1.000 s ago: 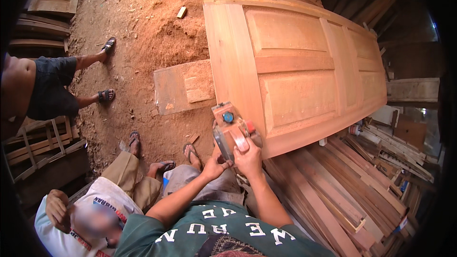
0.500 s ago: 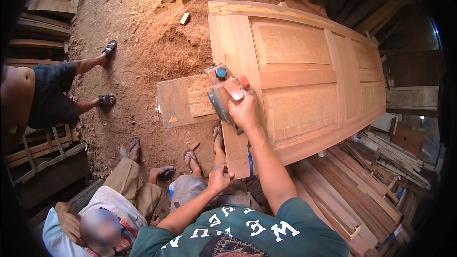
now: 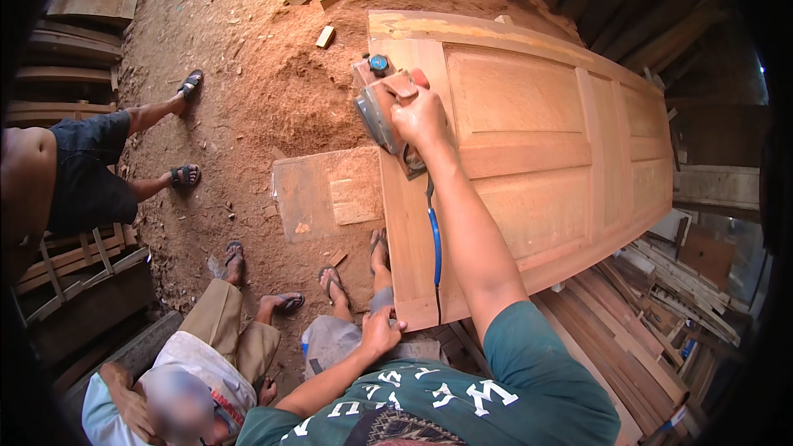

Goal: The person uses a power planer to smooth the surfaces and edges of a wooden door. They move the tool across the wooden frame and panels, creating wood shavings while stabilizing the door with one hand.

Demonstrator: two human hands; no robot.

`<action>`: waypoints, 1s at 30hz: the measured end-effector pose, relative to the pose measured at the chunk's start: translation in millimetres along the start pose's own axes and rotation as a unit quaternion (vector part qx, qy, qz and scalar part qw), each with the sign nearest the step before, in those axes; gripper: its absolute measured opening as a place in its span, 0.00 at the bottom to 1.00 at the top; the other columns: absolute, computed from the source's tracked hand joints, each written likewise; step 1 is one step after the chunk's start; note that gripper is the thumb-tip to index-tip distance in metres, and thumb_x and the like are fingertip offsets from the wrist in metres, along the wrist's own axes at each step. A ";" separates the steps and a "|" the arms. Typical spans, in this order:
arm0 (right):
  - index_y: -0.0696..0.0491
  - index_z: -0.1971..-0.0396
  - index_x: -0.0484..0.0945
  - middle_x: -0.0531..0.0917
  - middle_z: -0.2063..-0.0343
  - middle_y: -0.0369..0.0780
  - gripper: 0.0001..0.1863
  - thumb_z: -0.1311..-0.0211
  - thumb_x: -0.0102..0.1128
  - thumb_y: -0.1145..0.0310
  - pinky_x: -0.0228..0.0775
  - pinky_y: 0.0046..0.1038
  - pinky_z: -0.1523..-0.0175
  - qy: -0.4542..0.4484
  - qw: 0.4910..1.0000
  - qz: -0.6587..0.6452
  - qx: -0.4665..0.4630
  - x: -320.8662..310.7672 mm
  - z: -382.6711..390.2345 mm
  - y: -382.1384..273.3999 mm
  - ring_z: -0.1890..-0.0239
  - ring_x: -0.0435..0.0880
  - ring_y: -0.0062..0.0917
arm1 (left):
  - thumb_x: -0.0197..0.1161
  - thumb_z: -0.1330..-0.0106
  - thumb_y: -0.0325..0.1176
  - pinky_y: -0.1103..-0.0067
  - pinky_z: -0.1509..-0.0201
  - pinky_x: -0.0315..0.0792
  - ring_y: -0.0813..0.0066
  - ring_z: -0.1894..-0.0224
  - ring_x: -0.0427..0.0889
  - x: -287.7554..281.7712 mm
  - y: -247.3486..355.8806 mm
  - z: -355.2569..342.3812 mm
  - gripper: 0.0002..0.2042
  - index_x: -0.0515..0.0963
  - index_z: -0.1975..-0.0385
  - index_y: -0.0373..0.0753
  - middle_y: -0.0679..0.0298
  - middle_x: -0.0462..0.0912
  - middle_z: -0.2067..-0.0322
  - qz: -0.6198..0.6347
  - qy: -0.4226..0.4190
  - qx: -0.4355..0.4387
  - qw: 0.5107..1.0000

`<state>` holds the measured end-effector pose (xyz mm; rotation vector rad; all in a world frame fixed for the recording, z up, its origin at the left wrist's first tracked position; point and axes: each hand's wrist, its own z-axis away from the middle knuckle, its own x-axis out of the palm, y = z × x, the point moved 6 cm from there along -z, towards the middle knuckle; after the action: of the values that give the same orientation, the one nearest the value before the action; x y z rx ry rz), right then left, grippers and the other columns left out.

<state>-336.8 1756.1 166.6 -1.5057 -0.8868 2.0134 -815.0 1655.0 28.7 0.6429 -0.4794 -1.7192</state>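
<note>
Grey-and-orange electric hand planer [image 3: 382, 106] sits on the left stile of the pale panelled wooden door [image 3: 529, 140], near its far end. Right hand [image 3: 420, 118] clamped around the planer's handle, arm extended. Blue power cord [image 3: 435, 244] trails back along the stile. Left hand [image 3: 381, 332] rests curled against the door's near corner, holding nothing. Loose reddish sawdust heap [image 3: 301, 83] lies left of the door.
</note>
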 end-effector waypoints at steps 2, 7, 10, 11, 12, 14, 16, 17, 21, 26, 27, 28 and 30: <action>0.57 0.50 0.89 0.91 0.55 0.55 0.20 0.43 0.69 0.68 0.82 0.38 0.44 -0.014 1.000 -0.011 0.007 2.0 -19.7 -12.5 0.49 0.92 0.46 | 0.74 0.33 0.39 0.52 0.28 0.61 0.54 0.43 0.87 -2.3 3.7 2.3 0.20 0.82 0.44 0.39 0.53 0.91 0.53 -0.010 -0.003 0.001 1.000; 0.57 0.49 0.89 0.92 0.56 0.55 0.21 0.42 0.65 0.68 0.81 0.36 0.44 -0.036 0.998 0.028 -0.035 12.8 -69.0 -16.2 0.49 0.92 0.46 | 0.73 0.33 0.39 0.52 0.29 0.60 0.54 0.43 0.85 1.0 3.1 2.1 0.20 0.82 0.43 0.41 0.55 0.90 0.53 -0.038 0.010 0.015 0.999; 0.56 0.48 0.89 0.91 0.53 0.54 0.21 0.42 0.65 0.69 0.80 0.35 0.43 -0.031 0.997 0.031 -0.058 18.9 -92.8 -17.8 0.47 0.91 0.46 | 0.73 0.33 0.39 0.52 0.29 0.59 0.54 0.44 0.85 2.2 1.3 4.1 0.21 0.82 0.43 0.41 0.56 0.90 0.53 -0.036 0.011 0.019 0.999; 0.55 0.48 0.89 0.91 0.52 0.54 0.21 0.42 0.64 0.69 0.80 0.34 0.42 -0.027 0.997 0.026 -0.069 21.5 -100.3 -17.8 0.45 0.91 0.45 | 0.73 0.33 0.39 0.52 0.29 0.59 0.54 0.44 0.85 1.6 2.5 4.0 0.21 0.82 0.42 0.41 0.56 0.90 0.53 -0.037 0.013 0.022 0.999; 0.53 0.48 0.90 0.89 0.45 0.54 0.22 0.43 0.63 0.70 0.78 0.32 0.37 -0.010 0.995 0.035 -0.089 23.8 -106.4 -18.7 0.40 0.88 0.43 | 0.73 0.33 0.39 0.52 0.28 0.59 0.54 0.43 0.85 1.8 2.4 3.4 0.21 0.82 0.42 0.41 0.56 0.90 0.53 -0.037 0.010 0.013 0.999; 0.52 0.48 0.90 0.87 0.42 0.53 0.22 0.44 0.62 0.71 0.76 0.32 0.35 -0.016 0.998 0.031 -0.054 28.1 -125.0 -17.1 0.37 0.86 0.43 | 0.73 0.33 0.39 0.51 0.28 0.58 0.54 0.42 0.84 1.3 2.7 4.3 0.21 0.82 0.42 0.42 0.56 0.90 0.52 -0.039 0.006 -0.004 0.999; 0.51 0.48 0.90 0.88 0.44 0.53 0.23 0.45 0.61 0.71 0.75 0.33 0.32 -0.030 0.998 0.024 -0.056 32.0 -138.8 -21.6 0.35 0.85 0.42 | 0.73 0.33 0.39 0.50 0.26 0.57 0.54 0.41 0.84 1.2 5.3 8.0 0.21 0.81 0.41 0.42 0.56 0.90 0.51 -0.039 0.003 -0.011 0.999; 0.51 0.49 0.90 0.89 0.45 0.53 0.23 0.45 0.61 0.71 0.75 0.33 0.33 -0.021 0.997 0.031 -0.068 32.8 -146.7 -21.5 0.36 0.85 0.43 | 0.73 0.33 0.39 0.50 0.25 0.57 0.54 0.41 0.84 1.3 6.5 8.9 0.22 0.81 0.41 0.42 0.56 0.90 0.51 -0.040 0.001 -0.012 0.999; 0.53 0.50 0.89 0.91 0.52 0.53 0.21 0.45 0.63 0.69 0.80 0.34 0.39 -0.023 0.997 0.032 -0.066 36.1 -157.5 -32.4 0.45 0.90 0.45 | 0.72 0.33 0.39 0.48 0.23 0.55 0.53 0.40 0.84 2.5 5.9 11.3 0.22 0.81 0.40 0.42 0.55 0.90 0.50 -0.031 0.030 -0.026 0.999; 0.54 0.52 0.89 0.92 0.55 0.51 0.18 0.42 0.67 0.65 0.81 0.34 0.45 -0.035 0.997 0.011 -0.070 25.8 -169.4 -56.1 0.49 0.92 0.39 | 0.73 0.32 0.40 0.51 0.24 0.59 0.51 0.41 0.84 3.2 4.2 11.8 0.23 0.82 0.38 0.42 0.53 0.90 0.52 -0.003 0.045 -0.016 0.999; 0.54 0.53 0.90 0.92 0.56 0.50 0.17 0.41 0.69 0.63 0.82 0.33 0.45 -0.042 0.998 0.010 -0.047 14.1 -169.1 -56.3 0.50 0.93 0.37 | 0.73 0.32 0.41 0.52 0.25 0.61 0.50 0.41 0.84 2.7 5.0 12.0 0.24 0.82 0.38 0.42 0.52 0.90 0.53 0.003 0.029 -0.017 0.999; 0.52 0.70 0.91 0.94 0.65 0.39 0.22 0.34 0.76 0.46 0.83 0.28 0.52 -0.012 0.985 -0.024 -0.171 19.7 -187.9 -35.8 0.60 0.94 0.26 | 0.73 0.32 0.42 0.52 0.25 0.63 0.50 0.41 0.84 1.6 6.2 11.2 0.24 0.82 0.38 0.41 0.52 0.91 0.54 0.007 0.010 -0.017 1.000; 0.54 0.77 0.86 0.94 0.72 0.40 0.20 0.33 0.78 0.54 0.84 0.29 0.53 -0.023 0.981 -0.120 -0.151 16.0 -151.2 -24.3 0.67 0.93 0.22 | 0.73 0.31 0.43 0.52 0.29 0.67 0.48 0.42 0.85 -14.2 21.2 9.3 0.24 0.83 0.38 0.40 0.49 0.91 0.56 -0.002 0.009 -0.001 1.000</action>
<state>-196.7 1816.5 145.5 -1.4261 -1.3743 1.8047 -802.8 1663.7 51.4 0.6573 -0.4639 -1.7162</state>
